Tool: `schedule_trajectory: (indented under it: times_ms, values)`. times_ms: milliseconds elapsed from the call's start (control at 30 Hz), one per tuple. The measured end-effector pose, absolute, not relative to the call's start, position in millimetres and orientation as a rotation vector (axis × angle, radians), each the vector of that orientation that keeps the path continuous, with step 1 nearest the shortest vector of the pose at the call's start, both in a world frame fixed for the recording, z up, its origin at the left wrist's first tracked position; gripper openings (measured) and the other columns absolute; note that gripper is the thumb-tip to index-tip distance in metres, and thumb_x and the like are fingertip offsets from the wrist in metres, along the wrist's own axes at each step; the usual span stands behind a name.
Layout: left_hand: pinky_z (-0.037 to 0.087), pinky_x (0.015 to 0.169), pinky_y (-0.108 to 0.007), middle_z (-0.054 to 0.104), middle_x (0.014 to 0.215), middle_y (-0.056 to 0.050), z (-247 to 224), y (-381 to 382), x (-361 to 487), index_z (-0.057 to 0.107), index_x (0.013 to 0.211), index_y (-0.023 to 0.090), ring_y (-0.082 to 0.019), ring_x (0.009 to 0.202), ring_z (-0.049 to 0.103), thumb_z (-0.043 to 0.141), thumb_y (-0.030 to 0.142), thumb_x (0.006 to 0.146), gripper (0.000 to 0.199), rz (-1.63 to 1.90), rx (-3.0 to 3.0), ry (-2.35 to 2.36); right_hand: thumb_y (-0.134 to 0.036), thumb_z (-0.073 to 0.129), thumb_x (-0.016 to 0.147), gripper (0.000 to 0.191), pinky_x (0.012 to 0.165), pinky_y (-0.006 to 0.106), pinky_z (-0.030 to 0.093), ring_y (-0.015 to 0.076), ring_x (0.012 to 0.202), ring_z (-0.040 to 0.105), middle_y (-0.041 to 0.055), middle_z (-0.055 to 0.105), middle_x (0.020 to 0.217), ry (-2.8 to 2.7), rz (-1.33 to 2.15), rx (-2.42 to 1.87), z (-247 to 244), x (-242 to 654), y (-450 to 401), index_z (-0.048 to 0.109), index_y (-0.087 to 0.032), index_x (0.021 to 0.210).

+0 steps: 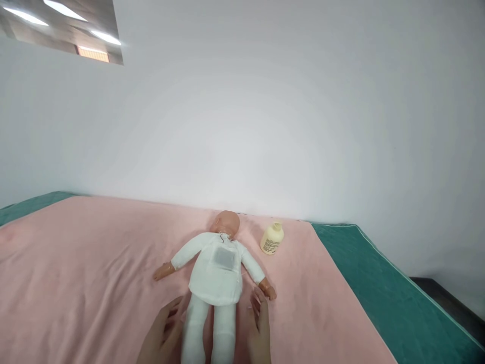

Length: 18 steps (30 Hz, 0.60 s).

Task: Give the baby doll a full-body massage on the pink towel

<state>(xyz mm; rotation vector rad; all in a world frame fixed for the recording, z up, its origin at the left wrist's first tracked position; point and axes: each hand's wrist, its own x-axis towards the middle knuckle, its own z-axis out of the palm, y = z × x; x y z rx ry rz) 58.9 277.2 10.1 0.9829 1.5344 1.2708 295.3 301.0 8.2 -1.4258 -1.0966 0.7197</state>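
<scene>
A baby doll [215, 275] lies stretched out with its head toward the wall. Its cloth body and legs are white, with a grey rectangular patch on the torso, and its arms spread to the sides. No face shows on the smooth head. Beside the doll's leg on the left is my left hand [162, 331], fingers loosely bent and apart. On the other side, my right hand [259, 323] has its fingertips close to the doll's hand; whether they touch I cannot tell. Both hands hold nothing. A pale yellow bottle [272, 239] stands right of the doll's head.
A pink cloth [94, 263] with wrinkles on the left covers the surface under the doll. Green sheeting [382, 283] shows at both sides. A white wall [242, 111] rises directly behind. A dark edge [447, 298] lies beyond the right side.
</scene>
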Motion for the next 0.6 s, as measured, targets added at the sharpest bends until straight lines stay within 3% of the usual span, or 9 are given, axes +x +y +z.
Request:
schedule_trajectory:
  times_ms: [100,200,367,600]
  values:
    - [0.058,0.080,-0.044,0.066,0.118,-0.009,19,279,49,0.054,0.120,0.023,-0.031,0.102,0.065,0.054,0.049,0.080,0.047,1.246,1.150,1.606,-0.049,0.049,0.090,0.040,0.086,0.040,0.053,0.0291,0.111,0.060,0.0059,0.062,0.123,-1.185,0.686,-1.397,11,309,302,0.056,-0.030,0.124]
    - [0.054,0.088,-0.043,0.061,0.126,-0.006,28,283,46,0.055,0.120,0.026,-0.028,0.113,0.059,0.049,0.045,0.086,0.040,1.301,1.396,1.677,-0.046,0.047,0.091,0.037,0.085,0.041,0.053,0.0295,0.110,0.060,0.0095,0.062,0.121,-1.267,0.660,-1.385,20,312,300,0.059,-0.025,0.120]
    - [0.047,0.099,-0.038,0.067,0.115,-0.003,46,302,58,0.067,0.108,0.027,-0.023,0.114,0.057,0.049,0.032,0.089,0.026,1.270,1.915,1.398,-0.035,0.044,0.094,0.028,0.099,0.043,0.044,0.0257,0.116,0.052,0.0091,0.060,0.119,-1.612,0.605,-1.194,38,293,300,0.066,-0.024,0.109]
    - [0.048,0.090,-0.036,0.071,0.098,-0.005,56,321,83,0.071,0.099,0.024,-0.021,0.100,0.061,0.044,0.029,0.093,0.028,1.125,2.041,1.255,-0.025,0.045,0.095,0.028,0.086,0.035,0.048,0.0210,0.100,0.056,0.0066,0.062,0.099,-1.761,0.600,-1.067,40,273,319,0.069,-0.027,0.108]
